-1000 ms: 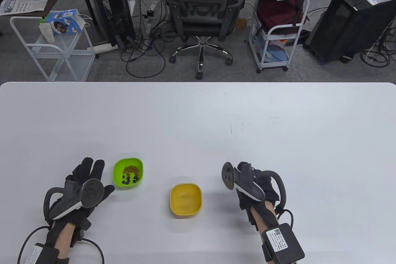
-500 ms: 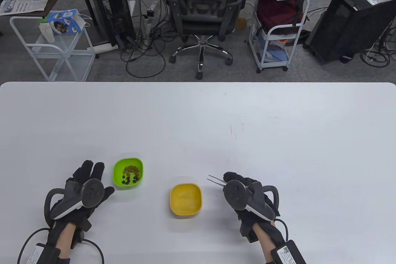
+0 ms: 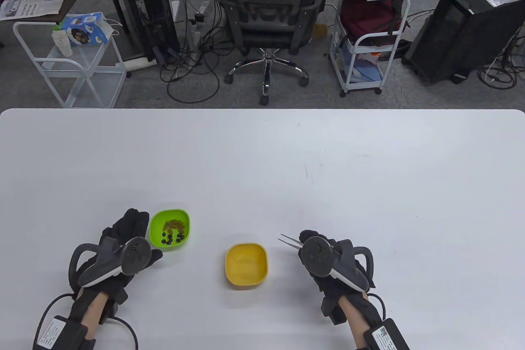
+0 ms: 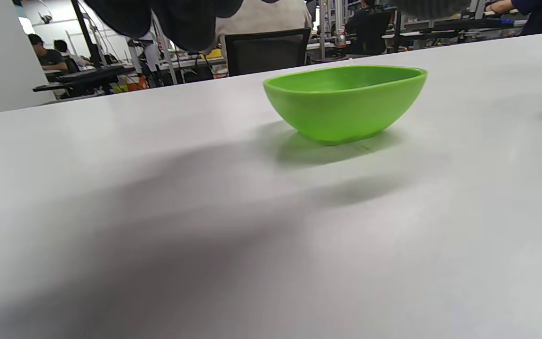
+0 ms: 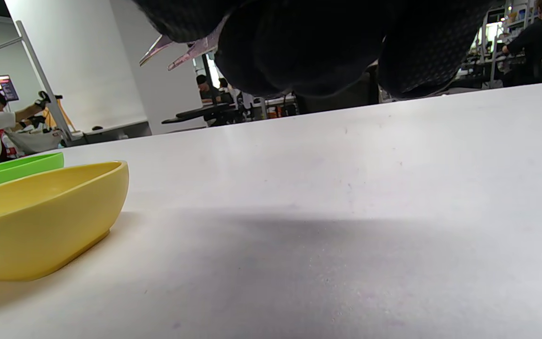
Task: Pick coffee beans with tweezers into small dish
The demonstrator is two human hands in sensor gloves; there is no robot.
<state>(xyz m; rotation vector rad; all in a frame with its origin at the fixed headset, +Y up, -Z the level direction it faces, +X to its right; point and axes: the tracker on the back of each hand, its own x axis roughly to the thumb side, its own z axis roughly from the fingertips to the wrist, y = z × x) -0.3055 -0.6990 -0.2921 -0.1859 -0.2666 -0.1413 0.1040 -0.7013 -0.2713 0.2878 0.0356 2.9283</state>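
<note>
Gripping tweezers, the right hand should aim their parted tips at the green bowl's coffee beans; the left hand lies open beside it.

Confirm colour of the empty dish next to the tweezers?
Yellow: the empty dish reads clearest in the table view.

Table cam: high, looks down w/ far office beyond. Both wrist cams sit low, near the white tabletop, facing far; right wrist view shares the glossy green plastic bowl w/ left.

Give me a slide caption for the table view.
Right hand holds tweezers beside empty yellow dish; left hand by green dish.
</note>
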